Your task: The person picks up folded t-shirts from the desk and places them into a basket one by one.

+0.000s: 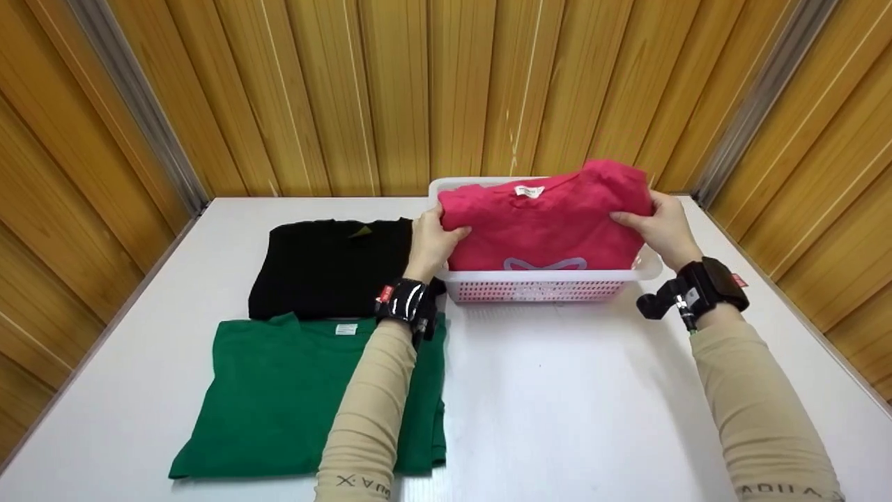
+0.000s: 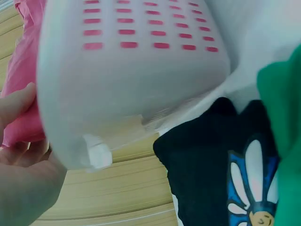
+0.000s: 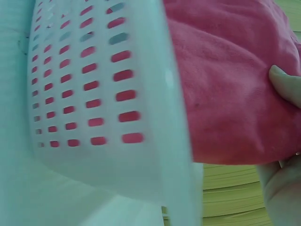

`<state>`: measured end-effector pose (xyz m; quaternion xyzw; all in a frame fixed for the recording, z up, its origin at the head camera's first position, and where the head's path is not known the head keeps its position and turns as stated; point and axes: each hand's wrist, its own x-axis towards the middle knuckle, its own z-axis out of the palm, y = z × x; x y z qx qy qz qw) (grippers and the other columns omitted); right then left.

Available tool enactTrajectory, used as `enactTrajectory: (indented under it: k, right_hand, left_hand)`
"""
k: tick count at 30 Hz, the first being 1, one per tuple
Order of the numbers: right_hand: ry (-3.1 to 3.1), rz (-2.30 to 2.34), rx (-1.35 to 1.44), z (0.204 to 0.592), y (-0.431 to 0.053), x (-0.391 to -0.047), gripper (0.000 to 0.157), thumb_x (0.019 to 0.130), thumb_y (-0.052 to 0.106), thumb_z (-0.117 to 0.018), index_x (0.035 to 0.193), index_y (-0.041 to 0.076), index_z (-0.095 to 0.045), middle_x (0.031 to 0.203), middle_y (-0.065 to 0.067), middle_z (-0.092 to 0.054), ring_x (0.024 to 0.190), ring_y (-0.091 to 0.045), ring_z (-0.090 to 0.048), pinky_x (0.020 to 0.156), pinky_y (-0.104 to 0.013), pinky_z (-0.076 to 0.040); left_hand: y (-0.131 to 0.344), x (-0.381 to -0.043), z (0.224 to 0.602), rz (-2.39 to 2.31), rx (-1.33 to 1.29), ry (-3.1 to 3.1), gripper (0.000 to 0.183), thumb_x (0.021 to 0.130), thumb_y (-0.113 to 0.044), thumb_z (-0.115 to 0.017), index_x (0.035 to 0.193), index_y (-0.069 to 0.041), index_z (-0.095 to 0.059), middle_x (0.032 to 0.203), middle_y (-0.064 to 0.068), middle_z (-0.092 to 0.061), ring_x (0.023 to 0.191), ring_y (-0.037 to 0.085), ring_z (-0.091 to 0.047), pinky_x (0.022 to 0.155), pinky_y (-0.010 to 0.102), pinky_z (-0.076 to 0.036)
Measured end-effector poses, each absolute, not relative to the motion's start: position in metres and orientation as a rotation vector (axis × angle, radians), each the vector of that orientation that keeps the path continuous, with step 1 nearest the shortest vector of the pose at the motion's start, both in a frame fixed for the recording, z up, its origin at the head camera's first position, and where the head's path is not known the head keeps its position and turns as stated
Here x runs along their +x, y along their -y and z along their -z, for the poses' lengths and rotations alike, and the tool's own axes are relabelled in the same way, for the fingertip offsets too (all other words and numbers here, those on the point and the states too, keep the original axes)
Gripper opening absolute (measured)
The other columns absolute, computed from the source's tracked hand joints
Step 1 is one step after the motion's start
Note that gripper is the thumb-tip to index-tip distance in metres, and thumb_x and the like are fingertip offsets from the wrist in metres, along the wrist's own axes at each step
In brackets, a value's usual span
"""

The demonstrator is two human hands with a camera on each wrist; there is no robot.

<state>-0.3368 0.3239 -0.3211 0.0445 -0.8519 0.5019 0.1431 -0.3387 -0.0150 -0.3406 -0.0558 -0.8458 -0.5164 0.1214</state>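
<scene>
A pink T-shirt [image 1: 543, 223] with a white neck label stands partly inside a white perforated plastic basket [image 1: 543, 276]. My left hand [image 1: 433, 240] grips the shirt's left edge, thumb in front and fingers behind. On the opposite edge, my right hand [image 1: 662, 226] pinches the cloth the same way. In the left wrist view the thumb and fingers of the left hand [image 2: 28, 155] close on the pink cloth beside the basket rim. The right wrist view shows the right thumb [image 3: 287, 86] pressed on the shirt's front. The shirt's lower part is hidden behind the basket wall.
Left of the basket lies a folded black T-shirt [image 1: 320, 268], with a cartoon print [image 2: 254, 188] seen from the left wrist. Nearer to me a folded green T-shirt [image 1: 279, 397] lies flat on the white table [image 1: 557, 390]. Wood-patterned panels [image 1: 390, 97] enclose the back and sides.
</scene>
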Motion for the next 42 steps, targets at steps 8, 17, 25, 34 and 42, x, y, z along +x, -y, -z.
enactTrajectory:
  k: [8,17,25,34,42]
  right_hand:
    - [2.614,-1.215,0.046,0.331,-0.315,-0.343,0.044,0.088,0.020,-0.067,0.123,-0.005,-0.055,0.109,-0.015,-0.065,0.078,0.008,-0.052,0.067,-0.007,-0.045]
    - [2.672,-1.244,-0.050,0.336,-0.305,-0.350,0.047,0.093,0.013,-0.057,0.134,-0.008,-0.042,0.132,-0.029,-0.051,0.119,-0.036,-0.051,0.101,-0.044,-0.043]
    - [2.747,-1.271,-0.027,0.340,-0.307,-0.352,0.069,0.095,0.015,-0.053,0.147,-0.007,-0.014,0.145,-0.032,-0.033,0.134,-0.043,-0.036,0.113,-0.051,-0.031]
    - [2.769,-1.029,0.062,0.343,-0.307,-0.350,0.062,0.092,0.008,-0.052,0.141,-0.015,-0.024,0.140,-0.036,-0.033,0.130,-0.049,-0.038,0.109,-0.054,-0.034]
    - [2.760,-0.935,0.134,0.340,-0.289,-0.344,0.043,0.090,0.005,-0.052,0.129,-0.013,-0.045,0.125,-0.034,-0.046,0.118,-0.047,-0.046,0.102,-0.055,-0.038]
  left_hand:
    - [0.005,-0.339,0.344,1.220,-0.081,2.587,0.036,0.083,-0.014,-0.070,0.115,0.000,-0.060,0.112,0.021,-0.068,0.102,0.031,-0.066,0.086,0.042,-0.053]
    - [-0.005,-0.341,0.344,1.141,-0.031,2.637,0.042,0.087,-0.014,-0.064,0.124,0.000,-0.052,0.115,0.023,-0.065,0.102,0.038,-0.065,0.084,0.046,-0.053]
    - [-0.006,-0.340,0.348,1.122,0.041,2.558,0.036,0.088,-0.009,-0.062,0.120,0.003,-0.050,0.112,0.024,-0.065,0.102,0.038,-0.065,0.084,0.045,-0.054]
    - [0.003,-0.339,0.351,1.036,-0.056,2.455,0.029,0.088,-0.006,-0.061,0.115,0.003,-0.056,0.110,0.019,-0.064,0.106,0.034,-0.062,0.091,0.041,-0.050]
    - [0.016,-0.336,0.357,1.097,-0.207,2.404,0.017,0.091,-0.009,-0.059,0.105,0.000,-0.063,0.103,0.014,-0.069,0.098,0.027,-0.065,0.086,0.036,-0.052]
